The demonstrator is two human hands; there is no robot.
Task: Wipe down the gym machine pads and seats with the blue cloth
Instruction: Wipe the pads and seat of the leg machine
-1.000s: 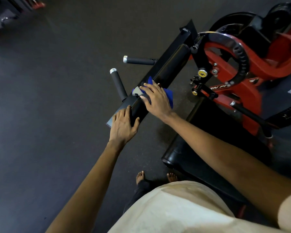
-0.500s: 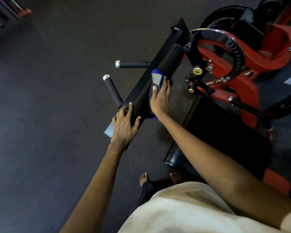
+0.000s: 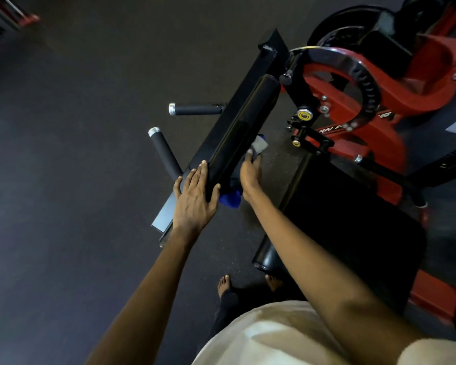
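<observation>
Wiping of long black pad (image 3: 245,125) with blue cloth (image 3: 231,200).

Laid left hand (image 3: 195,198) flat over the pad's near end, fingers straight and close together, thumb spread round the end. Pressed right hand (image 3: 249,177) against the pad's right flank, fingers fairly straight along it and partly hidden, with blue cloth trapped beneath, bunched below the palm and showing a pale corner past the fingertips. Stood barefoot beside black seat (image 3: 353,233), red frame (image 3: 379,143) beyond.

Dark rubber floor (image 3: 63,180) stretches off left. Two black handle grips (image 3: 195,109) with silver caps jut out; red frame (image 3: 385,154) stands far right.
</observation>
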